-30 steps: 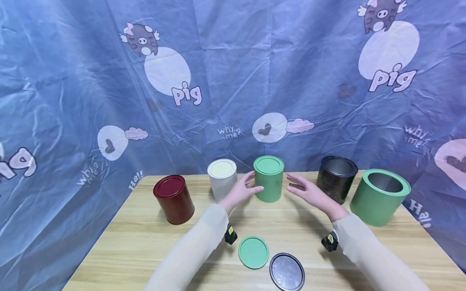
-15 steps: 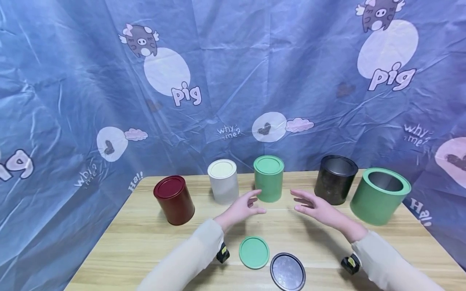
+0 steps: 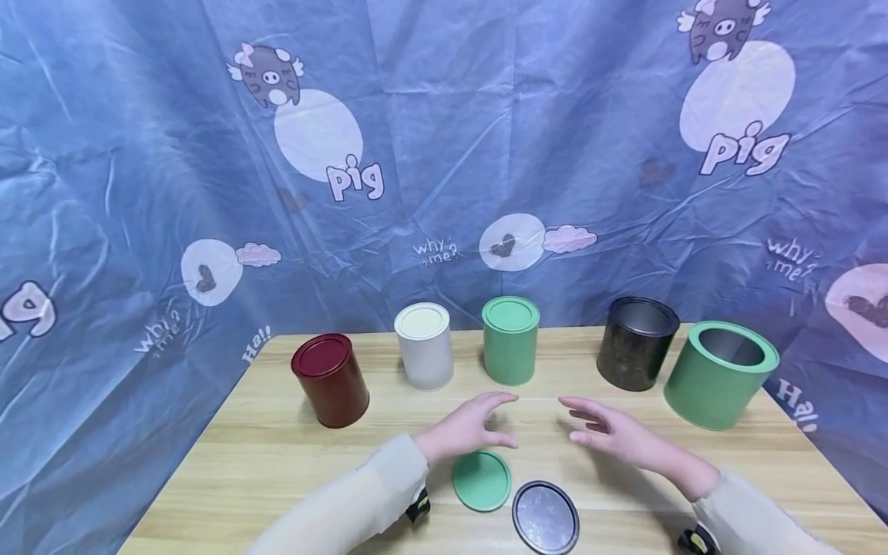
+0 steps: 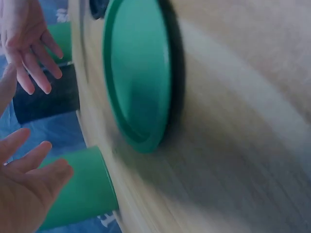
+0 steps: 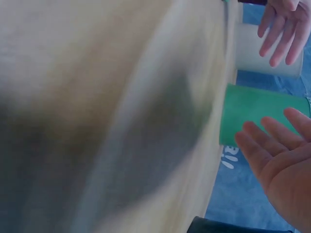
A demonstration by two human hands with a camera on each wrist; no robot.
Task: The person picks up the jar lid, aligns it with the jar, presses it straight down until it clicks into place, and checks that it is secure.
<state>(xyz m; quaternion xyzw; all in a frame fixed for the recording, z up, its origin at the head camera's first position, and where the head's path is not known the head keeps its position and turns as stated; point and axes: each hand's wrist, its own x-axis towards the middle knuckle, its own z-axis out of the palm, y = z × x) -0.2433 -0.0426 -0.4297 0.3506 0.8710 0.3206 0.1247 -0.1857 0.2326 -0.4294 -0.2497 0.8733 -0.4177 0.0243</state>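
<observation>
Both hands have drawn back toward the person since the earlier head frames, leaving the sides of the small green can [image 3: 509, 343], which stands where it did. Read the table [image 3: 277, 462] as a clock centred on the gap between the hands, with twelve toward the curtain [image 3: 444, 154]. That can is upright just before twelve, its top covered. The white can [image 3: 426, 354] stands at ten and the dark red can [image 3: 333, 389] nearer nine, both covered. At two is the black can [image 3: 633, 358], and between two and three the large green can [image 3: 714, 393]; both look uncovered. Two loose lids lie flat: the green lid [image 3: 482, 481] between seven and eight, the black lid [image 3: 546, 518] at six.

Left hand [image 3: 472, 428] and right hand [image 3: 617, 435] face each other, each spread wide and holding nothing; the left is near the green lid's far edge.

Placing the small green can seems finished, and letting go of it looks like the step in hand. Going on would probably call for choosing a loose lid, pinching it by its rim and lining it up level over an uncovered can of matching colour.
</observation>
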